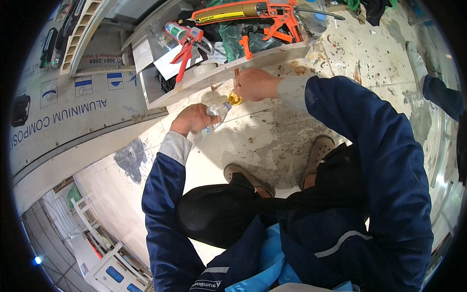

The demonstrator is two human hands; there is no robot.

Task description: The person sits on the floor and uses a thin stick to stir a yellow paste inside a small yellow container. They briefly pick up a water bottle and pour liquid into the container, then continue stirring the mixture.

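My left hand (193, 119) is wrapped round a clear plastic bottle (217, 115). The bottle tilts up to the right, its mouth at a small yellow cup-shaped piece (234, 100). My right hand (258, 84) is closed just above that piece, and a thin reddish-brown stick (237, 73) shows at its fingers. Whether the stick and the yellow piece are joined is hidden by the fingers. Both hands are held low over the stained floor, beside the near wall of a grey open drawer (226, 72).
An orange caulking gun (282, 14), a red one (187, 48) and green plastic (233, 39) fill the drawer. A printed panel (63, 104) lies to the left. My shoes (245, 177) are on the floor below my hands. Another person's leg (440, 95) is at the far right.
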